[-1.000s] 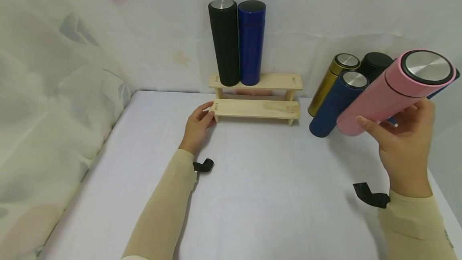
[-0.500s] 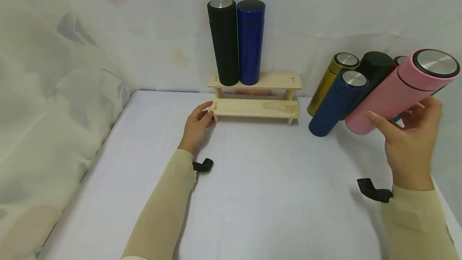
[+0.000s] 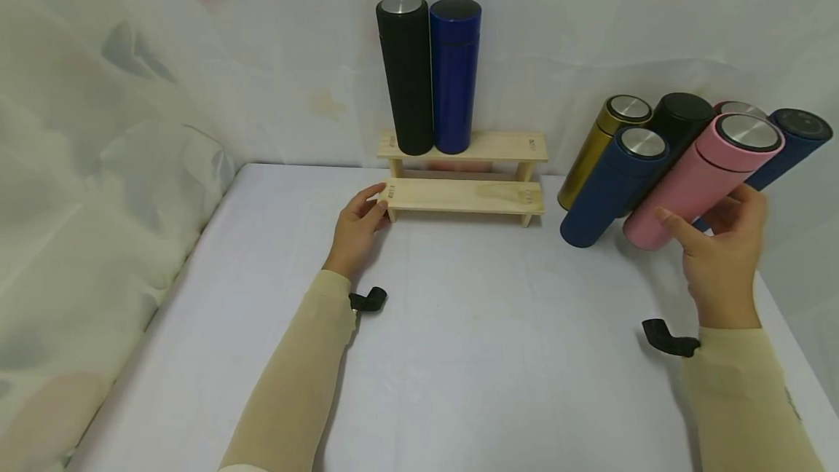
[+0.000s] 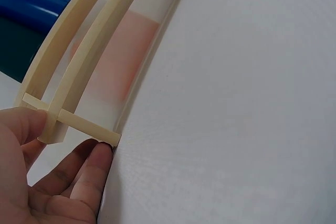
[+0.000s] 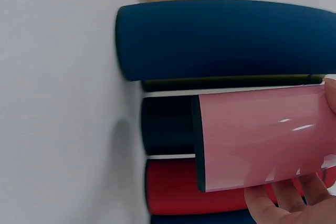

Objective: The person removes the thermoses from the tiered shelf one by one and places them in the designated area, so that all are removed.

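My left hand (image 3: 356, 230) pinches the left end of the lower step of a two-tier wooden stand (image 3: 459, 196); in the left wrist view thumb and fingers (image 4: 94, 174) are round the end of its frame. A black bottle (image 3: 409, 86) and a shiny blue bottle (image 3: 454, 82) stand side by side on the upper step. At the right, my right hand (image 3: 727, 261) grips a pink bottle (image 3: 701, 181), thumb on its near side and fingers round its far side. In the right wrist view the pink bottle (image 5: 262, 135) hides parts of the bottles behind.
Beside the pink bottle stand a matte blue bottle (image 3: 612, 191), a gold bottle (image 3: 599, 151) and a black-lidded bottle (image 3: 682, 119). Behind it are a red bottle (image 5: 173, 186) and another blue bottle (image 3: 789, 144). A patterned cloth (image 3: 98, 166) hangs at the left of the white table (image 3: 459, 355).
The pink bottle and my right hand shifted slightly right, then back left with the bottle's top lower, uncovering the red and rear blue bottles. My left hand stays at the stand.
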Demonstrator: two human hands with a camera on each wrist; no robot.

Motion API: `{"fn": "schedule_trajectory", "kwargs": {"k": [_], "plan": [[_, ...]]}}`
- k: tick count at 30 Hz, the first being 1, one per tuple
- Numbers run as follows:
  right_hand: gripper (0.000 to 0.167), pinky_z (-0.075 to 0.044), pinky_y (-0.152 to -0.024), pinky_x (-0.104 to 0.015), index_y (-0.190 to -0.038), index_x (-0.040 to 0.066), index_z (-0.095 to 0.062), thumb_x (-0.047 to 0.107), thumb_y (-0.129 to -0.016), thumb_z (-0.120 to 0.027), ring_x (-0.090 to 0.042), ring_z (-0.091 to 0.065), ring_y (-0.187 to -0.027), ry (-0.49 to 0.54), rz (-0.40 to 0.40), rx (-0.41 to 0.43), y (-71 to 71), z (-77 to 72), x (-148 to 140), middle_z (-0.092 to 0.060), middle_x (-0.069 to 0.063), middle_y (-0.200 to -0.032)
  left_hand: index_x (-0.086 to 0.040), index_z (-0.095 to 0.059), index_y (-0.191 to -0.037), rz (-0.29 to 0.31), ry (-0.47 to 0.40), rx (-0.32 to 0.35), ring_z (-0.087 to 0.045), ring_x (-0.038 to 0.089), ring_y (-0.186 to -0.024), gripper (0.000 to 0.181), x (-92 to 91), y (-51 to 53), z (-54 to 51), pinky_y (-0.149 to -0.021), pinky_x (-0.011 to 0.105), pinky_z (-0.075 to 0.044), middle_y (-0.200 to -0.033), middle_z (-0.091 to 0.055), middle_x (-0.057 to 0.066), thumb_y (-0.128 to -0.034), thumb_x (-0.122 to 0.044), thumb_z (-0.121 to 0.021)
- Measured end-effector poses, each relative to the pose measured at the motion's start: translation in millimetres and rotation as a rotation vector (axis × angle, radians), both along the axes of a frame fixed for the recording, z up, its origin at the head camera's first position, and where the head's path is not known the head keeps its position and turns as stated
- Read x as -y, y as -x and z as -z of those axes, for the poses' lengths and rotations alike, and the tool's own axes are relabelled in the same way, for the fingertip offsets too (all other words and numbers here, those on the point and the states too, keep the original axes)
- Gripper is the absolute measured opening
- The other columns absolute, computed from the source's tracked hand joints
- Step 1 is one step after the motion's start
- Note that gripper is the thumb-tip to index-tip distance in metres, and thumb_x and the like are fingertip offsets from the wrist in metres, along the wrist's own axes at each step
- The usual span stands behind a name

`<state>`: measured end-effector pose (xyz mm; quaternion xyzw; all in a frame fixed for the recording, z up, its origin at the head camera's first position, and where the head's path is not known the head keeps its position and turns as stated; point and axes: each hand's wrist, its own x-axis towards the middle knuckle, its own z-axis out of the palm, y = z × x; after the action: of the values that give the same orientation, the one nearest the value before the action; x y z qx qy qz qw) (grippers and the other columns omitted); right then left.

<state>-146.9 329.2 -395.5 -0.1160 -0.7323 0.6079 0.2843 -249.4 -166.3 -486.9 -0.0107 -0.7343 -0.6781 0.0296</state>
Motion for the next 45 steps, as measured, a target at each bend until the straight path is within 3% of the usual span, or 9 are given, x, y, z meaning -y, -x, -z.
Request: {"fn": "schedule_trajectory", "kwargs": {"k": [7, 14, 18, 24, 29, 45], "plan": [[0.079, -0.045, -0.094, -0.022, -0.154, 0.019, -0.049, -0.010, -0.089, -0.083, -0.016, -0.054, -0.120, 0.053, -0.035, -0.007, 10.2, 23.2, -7.4, -0.050, -0.001, -0.144, -0.021, -0.064, -0.153, 0.005, 0.001, 0.007, -0.068, 0.030, -0.122, 0.041, 1.6, 1.3, 1.4, -0.103, 0.037, -0.059, -0.137, -0.066, 0.018, -0.1126, -0.022, -0.066], [0.081, -0.045, -0.099, -0.021, -0.158, 0.024, -0.044, -0.008, -0.093, -0.081, -0.014, -0.052, -0.123, 0.018, -0.046, 0.082, 13.8, 36.8, -8.7, -0.047, 0.002, -0.145, -0.021, -0.065, -0.153, 0.004, -0.011, 0.011, -0.068, 0.030, -0.124, 0.041, 0.2, 0.2, -0.2, -0.104, 0.034, -0.058, -0.139, -0.064, 0.019, -0.1126, -0.021, -0.066], [0.080, -0.044, -0.103, -0.022, -0.158, 0.025, -0.043, -0.006, -0.095, -0.081, -0.014, -0.052, -0.126, -0.008, -0.055, 0.090, 15.2, 42.6, -8.2, -0.047, 0.002, -0.147, -0.019, -0.064, -0.154, 0.009, -0.023, 0.012, -0.068, 0.031, -0.123, 0.041, -0.6, 0.4, -0.3, -0.105, 0.036, -0.058, -0.138, -0.064, 0.019, -0.1127, -0.020, -0.066], [0.079, -0.044, -0.103, -0.018, -0.158, 0.022, -0.042, -0.005, -0.095, -0.081, -0.015, -0.050, -0.130, 0.007, -0.064, 0.071, 16.9, 47.2, -7.6, -0.048, 0.001, -0.146, -0.020, -0.061, -0.156, 0.019, 0.027, 0.004, -0.068, 0.031, -0.121, 0.043, 0.2, 1.4, -1.1, -0.105, 0.040, -0.058, -0.138, -0.064, 0.019, -0.1139, -0.022, -0.064], [0.079, -0.042, -0.105, -0.018, -0.158, 0.021, -0.039, -0.004, -0.096, -0.080, -0.015, -0.049, -0.132, -0.033, -0.068, 0.075, 18.7, 49.3, -7.0, -0.046, 0.001, -0.146, -0.019, -0.059, -0.158, 0.021, 0.016, 0.012, -0.067, 0.034, -0.123, 0.045, 0.9, 1.0, -1.6, -0.107, 0.044, -0.057, -0.140, -0.063, 0.020, -0.1138, -0.021, -0.064], [0.079, -0.042, -0.109, -0.019, -0.160, 0.020, -0.036, -0.003, -0.098, -0.079, -0.014, -0.049, -0.132, -0.075, -0.096, 0.077, 22.7, 50.7, -5.2, -0.045, 0.003, -0.146, -0.022, -0.064, -0.154, 0.007, 0.036, 0.010, -0.068, 0.029, -0.121, 0.041, 0.9, 1.7, 0.9, -0.103, 0.036, -0.059, -0.136, -0.065, 0.017, -0.1133, -0.025, -0.065]]}}
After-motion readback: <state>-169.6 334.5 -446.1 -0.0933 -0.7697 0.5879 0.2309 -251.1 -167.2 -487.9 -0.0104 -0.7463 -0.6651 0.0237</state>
